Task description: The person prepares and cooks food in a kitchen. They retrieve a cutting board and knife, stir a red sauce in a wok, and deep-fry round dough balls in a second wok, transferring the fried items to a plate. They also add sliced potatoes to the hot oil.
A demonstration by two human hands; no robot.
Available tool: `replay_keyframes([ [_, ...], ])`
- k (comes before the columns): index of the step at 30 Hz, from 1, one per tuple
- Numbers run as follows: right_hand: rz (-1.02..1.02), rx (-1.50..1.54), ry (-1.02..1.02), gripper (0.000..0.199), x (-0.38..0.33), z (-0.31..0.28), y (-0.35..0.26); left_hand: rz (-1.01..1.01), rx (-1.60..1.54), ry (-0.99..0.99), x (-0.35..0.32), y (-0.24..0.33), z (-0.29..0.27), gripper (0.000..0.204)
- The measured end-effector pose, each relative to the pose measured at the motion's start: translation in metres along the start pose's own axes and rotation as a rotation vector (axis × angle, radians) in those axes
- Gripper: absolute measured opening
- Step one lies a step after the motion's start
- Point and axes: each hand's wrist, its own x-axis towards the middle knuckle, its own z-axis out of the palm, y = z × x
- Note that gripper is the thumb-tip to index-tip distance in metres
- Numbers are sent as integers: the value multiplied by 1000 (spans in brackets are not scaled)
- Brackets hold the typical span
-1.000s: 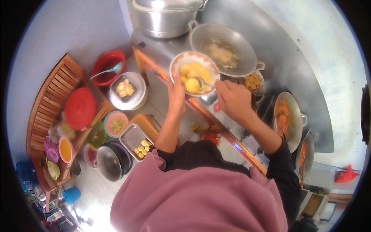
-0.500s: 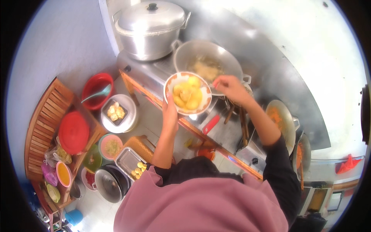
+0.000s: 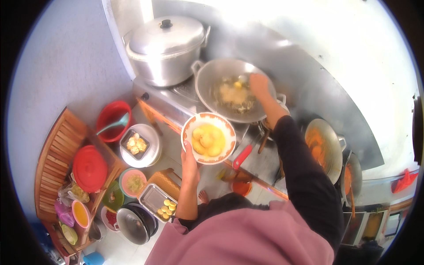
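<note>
My left hand (image 3: pixel 190 166) grips the lower left rim of a bowl (image 3: pixel 187 131) with an orange-brown patterned border. Rounded yellow pieces (image 3: pixel 206 140) lie in it, in yellow liquid that looks like beaten egg. Over the right side of a large metal wok (image 3: pixel 207 90) reaches my right hand (image 3: pixel 259 85), its fingers curled together. Just left of those fingers shows a small yellow lump (image 3: pixel 238 84); whether they touch it I cannot tell. Pale foaming food (image 3: pixel 235 96) sits in oil inside the wok.
A lidded aluminium pot (image 3: pixel 163 57) stands behind left of the wok. Two pans with orange food (image 3: pixel 316 143) are at right. A red-handled tool (image 3: pixel 242 156) lies by the stove edge. Lower left are a tray (image 3: pixel 152 197) with yellow rounds, a red tub (image 3: pixel 110 115) and a wooden bench (image 3: pixel 55 163).
My right hand has moved from near the bowl, forward over the wok. The bowl in my left hand sits lower in view. A yellow lump now shows by my right fingers.
</note>
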Motion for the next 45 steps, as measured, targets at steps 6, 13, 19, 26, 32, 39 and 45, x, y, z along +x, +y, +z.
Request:
replay_keyframes([
  [6,404,419,-208,25,19,-32,30,28,46,31,-2,12,6,63],
  [13,-153,786,-373,18,-52,-164,13,142,46,54,0,17,25,64],
  [19,-562,-24,-310,9,-143,-254,-57,216,89,31,-11,26,47,62],
  [26,-578,328,-380,10,-166,-230,-65,325,109,28,-13,7,42,59],
  [32,-336,363,-287,10,-216,-207,-58,135,77,-86,-9,6,27,64],
  [39,-384,405,160,12,-248,-205,-47,69,94,-139,-13,14,70,65],
  [45,-296,427,249,9,-264,-203,-41,71,92,-241,-11,7,79,61],
])
